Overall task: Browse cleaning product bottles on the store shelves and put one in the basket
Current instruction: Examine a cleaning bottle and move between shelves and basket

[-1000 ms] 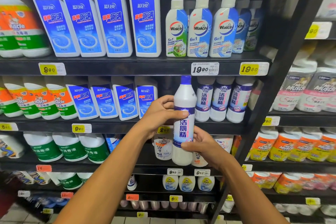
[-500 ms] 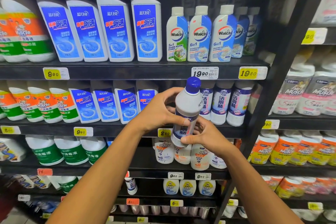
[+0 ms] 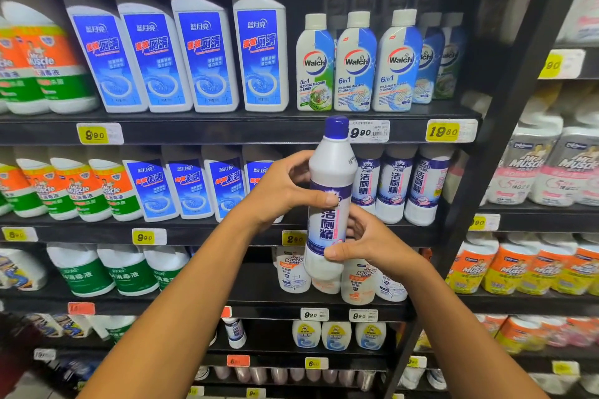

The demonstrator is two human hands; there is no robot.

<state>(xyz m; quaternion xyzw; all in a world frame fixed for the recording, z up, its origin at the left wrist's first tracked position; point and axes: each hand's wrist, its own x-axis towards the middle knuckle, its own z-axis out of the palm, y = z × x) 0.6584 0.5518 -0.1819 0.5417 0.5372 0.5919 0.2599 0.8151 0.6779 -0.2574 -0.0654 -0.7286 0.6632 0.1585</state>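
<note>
A tall white cleaner bottle (image 3: 330,168) with a blue cap and a purple-and-blue label is held upright in front of the shelves. My left hand (image 3: 285,191) grips its upper body, thumb across the label. My right hand (image 3: 366,243) grips the lower part from the right, thumb on the front. Three matching bottles (image 3: 398,185) stand on the shelf just behind it. No basket is in view.
Black store shelves (image 3: 227,129) hold blue-labelled toilet cleaners (image 3: 201,55), Walch bottles (image 3: 356,65) and Mr Muscle bottles (image 3: 77,191). A black upright post (image 3: 505,139) divides off another shelf bay at right. Yellow price tags (image 3: 442,131) line the shelf edges.
The bottle went from upright to tilted with its cap toward me, and now stands upright again, label facing me. Both hands kept hold of it; the view shifted slightly upward.
</note>
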